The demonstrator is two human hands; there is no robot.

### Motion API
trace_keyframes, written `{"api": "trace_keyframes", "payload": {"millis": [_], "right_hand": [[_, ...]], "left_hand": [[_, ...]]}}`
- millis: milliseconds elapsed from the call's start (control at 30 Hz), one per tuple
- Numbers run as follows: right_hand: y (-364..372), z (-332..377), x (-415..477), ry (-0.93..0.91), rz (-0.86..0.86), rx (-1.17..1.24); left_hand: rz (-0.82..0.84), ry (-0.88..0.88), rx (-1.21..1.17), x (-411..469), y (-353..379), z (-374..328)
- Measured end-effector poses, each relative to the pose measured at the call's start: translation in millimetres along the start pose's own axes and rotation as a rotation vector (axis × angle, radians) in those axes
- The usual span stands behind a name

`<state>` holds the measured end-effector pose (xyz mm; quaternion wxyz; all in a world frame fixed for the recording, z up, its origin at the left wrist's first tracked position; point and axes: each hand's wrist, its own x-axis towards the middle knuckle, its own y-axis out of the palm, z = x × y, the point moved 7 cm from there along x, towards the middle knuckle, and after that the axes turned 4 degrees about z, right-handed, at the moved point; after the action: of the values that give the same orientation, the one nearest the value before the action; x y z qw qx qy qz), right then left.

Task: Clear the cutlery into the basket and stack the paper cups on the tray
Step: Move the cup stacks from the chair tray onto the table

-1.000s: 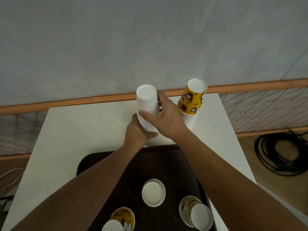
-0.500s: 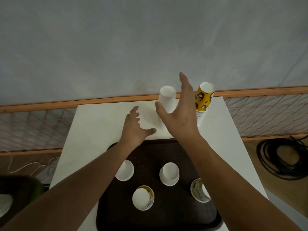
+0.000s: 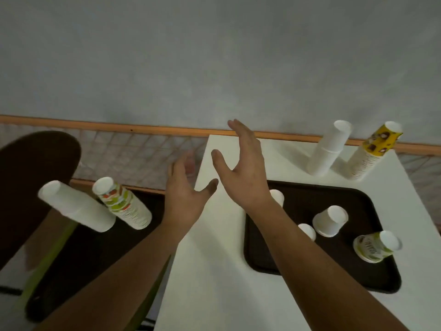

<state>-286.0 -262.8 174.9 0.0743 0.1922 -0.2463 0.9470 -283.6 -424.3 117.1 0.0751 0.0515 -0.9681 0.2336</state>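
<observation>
Beyond the dark tray (image 3: 372, 197), two upturned cup stacks (image 3: 328, 149).

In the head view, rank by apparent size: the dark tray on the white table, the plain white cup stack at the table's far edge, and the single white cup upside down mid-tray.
1. dark tray
2. plain white cup stack
3. single white cup

The stack stands farther from the camera, so its lead over the cup is if anything understated.

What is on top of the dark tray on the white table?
Upside-down paper cups sit on the tray. The right forearm covers part of the tray, so more may hide there.
</observation>
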Motion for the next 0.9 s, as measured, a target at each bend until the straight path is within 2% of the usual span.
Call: {"api": "trace_keyframes", "payload": {"millis": [100,233,400,667,900], "right_hand": [[64.7,29.8,-20.7,0.005,0.069,0.057],[146.6,56.7,-45.8,0.032,0.186,0.075],[224.7,61.1,-68.7,0.114,0.268,0.077],[292.0,25.0,-61.1,0.254,0.367,0.038],[322.6,8.5,-51.1,0.189,0.377,0.066]], "left_hand": [[-0.016,0.033,-0.049,-32.8,-68.9,13.7],[-0.032,0.021,0.027,-72.6,-140.4,50.6],[-0.075,-0.151,0.051,-93.7,-195.9,131.0],[0.003,-0.373,0.000,-73.9,-187.5,248.2],[0.128,-0.407,0.020,-38.0,-144.9,304.9]]}}
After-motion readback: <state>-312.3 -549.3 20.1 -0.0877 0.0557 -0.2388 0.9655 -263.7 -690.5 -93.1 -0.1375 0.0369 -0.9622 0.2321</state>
